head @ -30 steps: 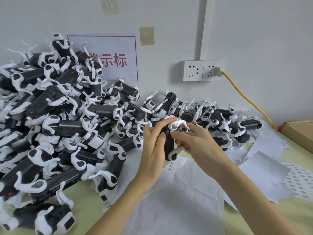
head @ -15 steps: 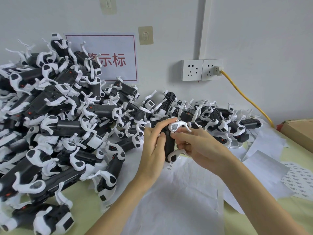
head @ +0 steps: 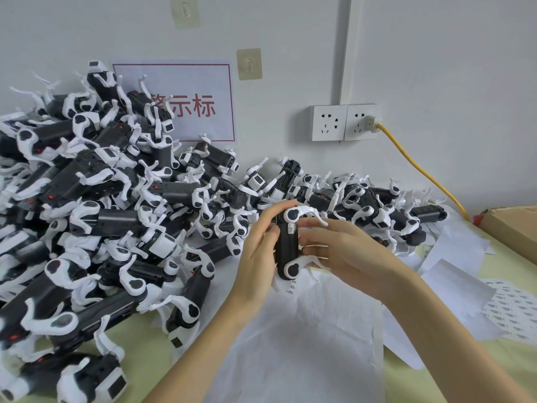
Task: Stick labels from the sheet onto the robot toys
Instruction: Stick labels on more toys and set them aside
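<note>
The left hand [head: 258, 245] and right hand [head: 340, 248] meet above the table's middle, fingers curled, gripping one robot toy [head: 286, 245] between them.

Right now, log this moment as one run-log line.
stage: label on toy | left hand: holds robot toy | right hand: holds toy | label: on black body | label sheet: on table, right

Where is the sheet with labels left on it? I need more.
In the head view, the label sheet lies flat at the table's far right edge, right of the right hand, partly under loose white papers.
</note>
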{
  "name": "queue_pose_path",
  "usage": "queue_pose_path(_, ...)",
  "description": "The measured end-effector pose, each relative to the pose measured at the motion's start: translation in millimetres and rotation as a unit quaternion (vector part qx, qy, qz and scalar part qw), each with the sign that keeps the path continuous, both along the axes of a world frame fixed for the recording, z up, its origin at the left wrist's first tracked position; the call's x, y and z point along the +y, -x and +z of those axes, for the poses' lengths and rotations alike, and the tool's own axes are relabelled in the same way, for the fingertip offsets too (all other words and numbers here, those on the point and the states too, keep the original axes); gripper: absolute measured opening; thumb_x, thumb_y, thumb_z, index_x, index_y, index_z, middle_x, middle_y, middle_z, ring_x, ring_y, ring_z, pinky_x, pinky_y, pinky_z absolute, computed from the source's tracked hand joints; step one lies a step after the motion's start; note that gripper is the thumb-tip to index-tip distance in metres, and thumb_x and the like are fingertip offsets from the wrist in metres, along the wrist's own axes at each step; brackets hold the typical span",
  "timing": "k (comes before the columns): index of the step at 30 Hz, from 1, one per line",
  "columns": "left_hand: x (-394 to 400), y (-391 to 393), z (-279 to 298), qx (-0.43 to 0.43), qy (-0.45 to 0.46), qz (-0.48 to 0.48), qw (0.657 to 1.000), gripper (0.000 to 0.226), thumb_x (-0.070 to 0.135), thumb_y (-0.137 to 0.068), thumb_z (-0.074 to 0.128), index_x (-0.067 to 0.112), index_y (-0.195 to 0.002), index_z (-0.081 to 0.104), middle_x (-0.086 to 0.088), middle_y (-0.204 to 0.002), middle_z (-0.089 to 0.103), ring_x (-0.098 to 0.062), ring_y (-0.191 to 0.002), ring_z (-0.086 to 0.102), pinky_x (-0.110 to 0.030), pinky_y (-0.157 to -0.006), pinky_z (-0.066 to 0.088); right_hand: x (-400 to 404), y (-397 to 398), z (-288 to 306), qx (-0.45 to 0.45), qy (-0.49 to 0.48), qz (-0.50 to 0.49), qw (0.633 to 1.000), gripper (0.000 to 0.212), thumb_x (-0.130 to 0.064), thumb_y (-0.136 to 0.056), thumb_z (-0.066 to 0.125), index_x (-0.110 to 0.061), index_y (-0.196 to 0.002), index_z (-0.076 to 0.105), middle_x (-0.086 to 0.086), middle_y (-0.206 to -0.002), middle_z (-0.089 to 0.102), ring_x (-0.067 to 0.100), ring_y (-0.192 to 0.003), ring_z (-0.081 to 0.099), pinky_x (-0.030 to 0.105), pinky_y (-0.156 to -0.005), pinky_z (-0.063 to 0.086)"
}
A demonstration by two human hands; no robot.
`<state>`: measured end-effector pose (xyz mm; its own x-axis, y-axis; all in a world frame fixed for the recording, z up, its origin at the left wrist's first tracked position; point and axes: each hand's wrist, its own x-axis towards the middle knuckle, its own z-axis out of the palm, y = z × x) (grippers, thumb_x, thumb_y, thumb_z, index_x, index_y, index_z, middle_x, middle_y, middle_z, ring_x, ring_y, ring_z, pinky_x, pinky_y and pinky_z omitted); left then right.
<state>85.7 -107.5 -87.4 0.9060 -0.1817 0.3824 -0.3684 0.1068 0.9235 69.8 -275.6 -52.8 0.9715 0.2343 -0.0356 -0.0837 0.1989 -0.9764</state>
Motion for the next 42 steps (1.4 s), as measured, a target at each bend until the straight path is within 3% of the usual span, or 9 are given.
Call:
queue_pose_path(4, 1, 0, 1, 0.007, -0.003, -0.004, 1.000, 0.055, 0.006, -0.109, 0.033, 0.041, -0.134, 0.068, 0.006, -0.122, 0.067, -0.032, -0.133, 0.060, -0.060, -0.116, 0.044, 6, 1, -3, -0.045, 0.062, -0.037, 0.996, 0.025, -0.022, -0.096, 0.076, -0.006, -0.113, 0.068, 0.006, -0.085, 0.066, 0.018, -0.075, 0.062, 0.026, -0.064, 0.047)
queue_pose_path(14, 1, 3, 4, 0.006, 0.005, 0.000, 1.000, 0.053, -0.001, -0.109, 0.030, 0.027, -0.134, 0.068, -0.010, -0.137, 0.067, -0.034, -0.132, 0.061, -0.060, -0.111, 0.048, 17, 0, -12, -0.018, -0.007, -0.081, 0.997, 0.010, -0.023, -0.090, 0.081, -0.017, -0.084, 0.075, 0.002, -0.077, 0.060, 0.027, -0.082, 0.054, 0.043, -0.082, 0.038)
queue_pose_path(17, 1, 4, 3, 0.002, -0.001, 0.000, 1.000, 0.053, -0.001, -0.109, 0.031, 0.028, -0.133, 0.069, -0.008, -0.136, 0.068, -0.034, -0.132, 0.059, -0.061, -0.112, 0.046, 16, 0, -12, -0.013, -0.010, -0.055, 0.998, 0.008, -0.016, -0.091, 0.079, -0.012, -0.096, 0.073, 0.006, -0.082, 0.068, 0.028, -0.080, 0.055, 0.041, -0.081, 0.042)
queue_pose_path(21, 3, 3, 2, -0.017, -0.018, -0.002, 1.000, 0.053, -0.001, -0.108, 0.033, 0.030, -0.132, 0.069, 0.000, -0.137, 0.067, -0.030, -0.136, 0.055, -0.059, -0.116, 0.042, 10, -1, -11, 0.000, -0.008, -0.031, 1.000, 0.041, -0.003, -0.088, 0.080, 0.003, -0.123, 0.059, 0.025, -0.099, 0.070, 0.033, -0.090, 0.060, 0.045, -0.091, 0.044)
queue_pose_path(26, 5, -1, 5, -0.005, -0.021, -0.022, 1.000, 0.049, 0.005, -0.113, 0.033, 0.031, -0.138, 0.067, -0.009, -0.140, 0.064, -0.032, -0.138, 0.056, -0.059, -0.116, 0.042, 7, -2, -11, -0.019, 0.004, -0.016, 1.000, 0.028, -0.026, -0.090, 0.083, -0.011, -0.107, 0.066, 0.014, -0.098, 0.068, 0.032, -0.093, 0.050, 0.043, -0.089, 0.037)
queue_pose_path(32, 8, 2, 3, -0.037, -0.062, -0.018, 0.997, 0.051, 0.006, -0.111, 0.036, 0.036, -0.135, 0.069, -0.007, -0.137, 0.061, -0.019, -0.135, 0.054, -0.046, -0.119, 0.041, 12, -3, -18, -0.034, 0.016, 0.000, 0.999, 0.007, -0.010, -0.093, 0.077, -0.010, -0.098, 0.072, 0.009, -0.084, 0.064, 0.022, -0.076, 0.055, 0.031, -0.074, 0.050)
queue_pose_path(35, 11, 0, 7, -0.038, -0.091, -0.030, 0.995, 0.051, 0.005, -0.113, 0.036, 0.037, -0.140, 0.066, 0.001, -0.139, 0.063, -0.016, -0.137, 0.054, -0.040, -0.120, 0.040, 7, -4, -17, -0.008, 0.016, 0.017, 1.000, 0.028, -0.022, -0.088, 0.083, -0.010, -0.108, 0.068, 0.008, -0.091, 0.064, 0.018, -0.079, 0.058, 0.031, -0.078, 0.048)
queue_pose_path(39, 16, -2, 10, -0.003, -0.066, -0.006, 0.998, 0.041, 0.024, -0.111, 0.053, 0.052, -0.140, 0.058, 0.008, -0.122, 0.070, -0.016, -0.117, 0.070, -0.034, -0.101, 0.054, 3, -6, -16, -0.019, 0.061, -0.002, 0.998, 0.045, -0.052, -0.082, 0.083, -0.012, -0.102, 0.075, 0.010, -0.101, 0.072, 0.020, -0.088, 0.066, 0.031, -0.084, 0.049)
queue_pose_path(42, 19, -4, 10, 0.046, -0.026, 0.022, 0.998, 0.029, 0.032, -0.103, 0.068, 0.046, -0.127, 0.064, 0.005, -0.110, 0.077, -0.023, -0.101, 0.077, -0.036, -0.084, 0.061, 5, -6, -17, -0.038, 0.000, -0.009, 0.999, 0.056, -0.042, -0.085, 0.086, -0.010, -0.127, 0.069, 0.011, -0.122, 0.075, 0.025, -0.112, 0.073, 0.032, -0.096, 0.055)
